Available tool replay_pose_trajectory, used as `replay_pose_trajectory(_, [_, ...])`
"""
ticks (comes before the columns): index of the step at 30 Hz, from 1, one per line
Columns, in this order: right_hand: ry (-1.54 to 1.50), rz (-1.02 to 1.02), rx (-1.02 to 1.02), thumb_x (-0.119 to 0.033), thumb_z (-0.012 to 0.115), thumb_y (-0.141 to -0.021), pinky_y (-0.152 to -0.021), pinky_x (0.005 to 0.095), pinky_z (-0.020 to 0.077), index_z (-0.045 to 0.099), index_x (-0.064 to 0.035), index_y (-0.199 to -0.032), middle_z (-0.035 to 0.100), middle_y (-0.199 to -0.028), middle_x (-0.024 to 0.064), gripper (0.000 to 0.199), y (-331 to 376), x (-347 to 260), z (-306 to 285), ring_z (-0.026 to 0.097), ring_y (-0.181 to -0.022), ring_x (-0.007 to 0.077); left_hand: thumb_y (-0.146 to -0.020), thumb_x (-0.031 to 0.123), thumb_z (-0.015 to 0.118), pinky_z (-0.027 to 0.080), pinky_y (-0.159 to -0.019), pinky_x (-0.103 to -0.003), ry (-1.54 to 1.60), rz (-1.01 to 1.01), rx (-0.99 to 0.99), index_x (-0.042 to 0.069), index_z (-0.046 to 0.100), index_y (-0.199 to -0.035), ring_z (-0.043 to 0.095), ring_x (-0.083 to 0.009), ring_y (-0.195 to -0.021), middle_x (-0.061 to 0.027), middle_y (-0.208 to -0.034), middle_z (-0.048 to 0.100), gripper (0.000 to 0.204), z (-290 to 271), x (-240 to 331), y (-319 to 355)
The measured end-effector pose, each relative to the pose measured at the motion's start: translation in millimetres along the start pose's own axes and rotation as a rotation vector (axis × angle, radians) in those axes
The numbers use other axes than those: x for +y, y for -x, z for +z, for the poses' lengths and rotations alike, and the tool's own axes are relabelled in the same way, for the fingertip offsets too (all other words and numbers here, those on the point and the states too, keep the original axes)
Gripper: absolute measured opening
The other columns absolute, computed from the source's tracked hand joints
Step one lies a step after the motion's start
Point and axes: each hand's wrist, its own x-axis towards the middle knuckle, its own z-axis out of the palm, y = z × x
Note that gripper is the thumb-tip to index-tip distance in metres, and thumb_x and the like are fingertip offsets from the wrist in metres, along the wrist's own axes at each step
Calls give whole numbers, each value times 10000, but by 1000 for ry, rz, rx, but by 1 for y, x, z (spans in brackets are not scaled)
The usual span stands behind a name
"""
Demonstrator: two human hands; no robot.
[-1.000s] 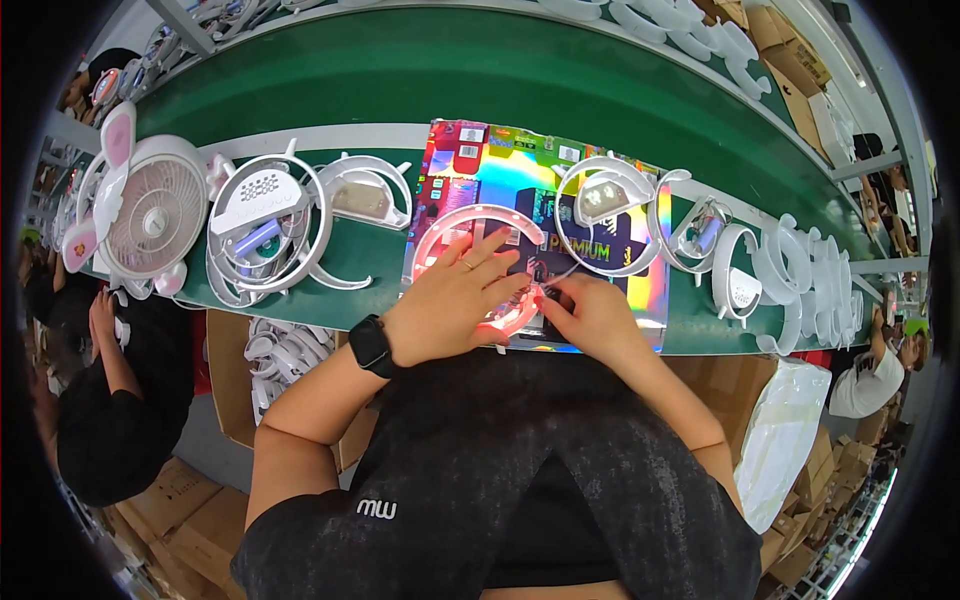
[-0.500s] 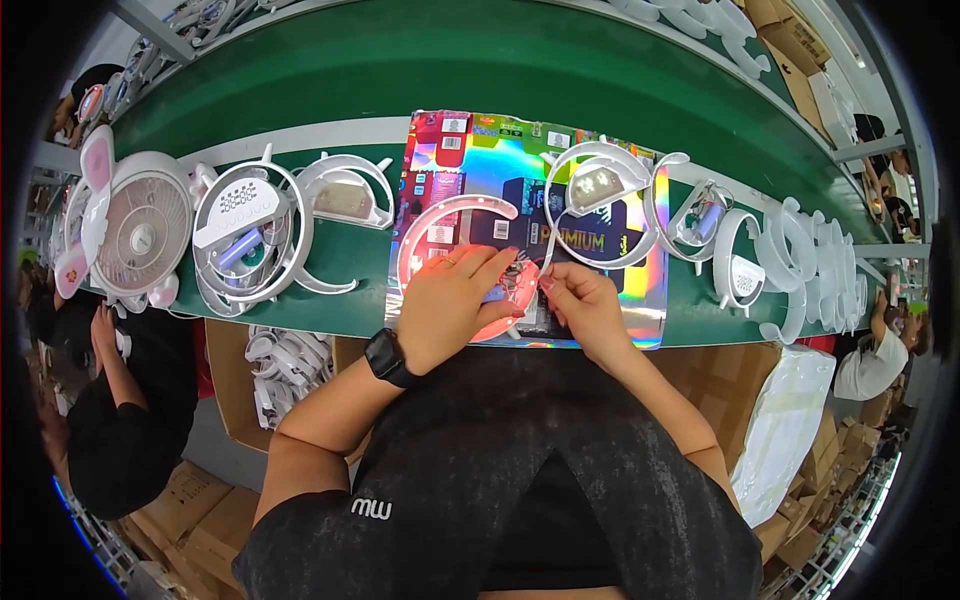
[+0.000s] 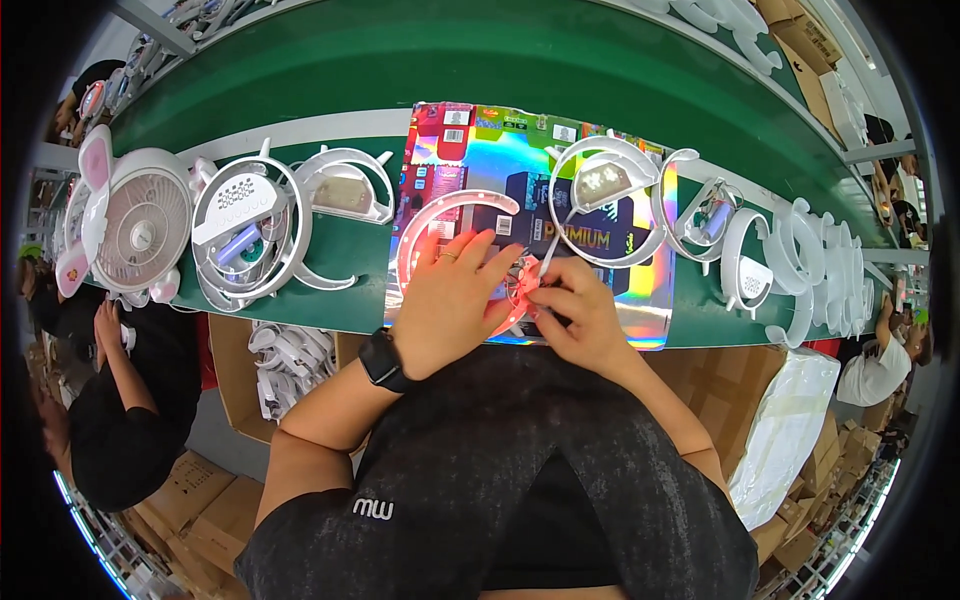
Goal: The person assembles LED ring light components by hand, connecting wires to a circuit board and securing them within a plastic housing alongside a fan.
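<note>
A C-shaped white ring part glows pinkish red with small lights along its curve and lies on a shiny printed sheet. My left hand is laid over its lower side, fingers and thumb around the ring, holding it down. Thin wires and small parts show between my two hands. Right beside them my right hand is closed in a pinch at the glowing lower end; what the fingertips hold is hidden. A grey-white cable runs from there toward a round white frame with a half-moon housing.
More white ring frames with a purple cylinder stand left, beside a rabbit-eared fan. Several housings line the right of the green bench. Below sits a carton of white parts. People work at both sides.
My right hand has moved in closer to my left hand, its fingers more curled at the wires. The fingers of my left hand have spread a little on the ring.
</note>
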Motion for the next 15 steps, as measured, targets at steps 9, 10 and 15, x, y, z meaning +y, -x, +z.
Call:
replay_pose_trajectory(9, [-209, 68, 103, 82, 601, -801, -643, 323, 515, 644, -6, -1062, 677, -963, 146, 279, 7, 1, 2, 648, -826, 267, -818, 187, 749, 353, -1118, -541, 88, 146, 95, 114, 674, -1189, 597, -268, -1195, -92, -1263, 635, 386, 11, 5, -5])
replay_pose_trajectory(10, [-236, 108, 158, 88, 591, -804, -647, 332, 516, 643, -4, -1070, 676, -951, 145, 287, 8, 2, 9, 648, -817, 273, -818, 187, 749, 353, -1118, -541, 87, 146, 93, 114, 674, -1189, 597, -268, -1195, -92, -1263, 635, 386, 13, 5, -5])
replay_pose_trajectory(15, [-160, -11, 195, 112, 561, -814, -689, 364, 527, 638, 4, -1095, 673, -915, 139, 311, -4, 4, 1, 649, -797, 296, -852, 239, 713, 391, -1093, -522, -22, 74, 244, 88, 700, -1089, 670, -240, -1001, -73, -1052, 690, 281, 17, 11, -7])
